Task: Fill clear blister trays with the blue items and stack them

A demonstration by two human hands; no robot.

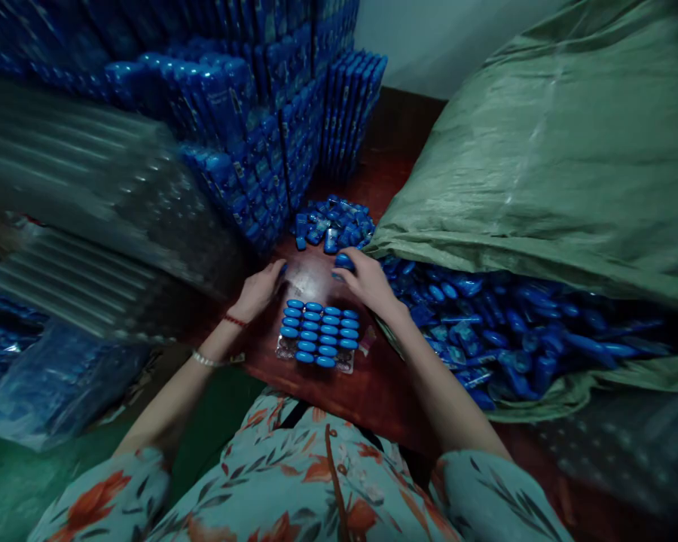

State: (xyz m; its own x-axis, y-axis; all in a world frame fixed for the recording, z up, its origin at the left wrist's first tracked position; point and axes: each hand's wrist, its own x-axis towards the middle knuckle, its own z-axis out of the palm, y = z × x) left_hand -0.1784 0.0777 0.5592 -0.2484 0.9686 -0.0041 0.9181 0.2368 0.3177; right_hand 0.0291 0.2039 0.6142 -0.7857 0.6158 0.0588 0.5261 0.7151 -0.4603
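Observation:
On the red-brown table (367, 391), a clear plastic tray (346, 361) holds several rows of glossy blue oval pieces (309, 326). Beyond the tray and to its left, my left hand (260, 290) has its fingers closed on a small blue piece (283, 269), mostly hidden by the fingertips. Opposite it, my right hand (367, 277) grips another blue oval piece (344, 261) between thumb and fingers. Just past the right hand lies a loose heap of small blue pieces (347, 218). Their exact kind cannot be made out.
Tall stacks of blue packs (260, 158) rise at the back left. Nested clear plastic trays (90, 173) are piled at the left. A large green woven sack (542, 150) lies at the right, its mouth spilling blue pieces (486, 324). A pale wall (412, 45) stands behind.

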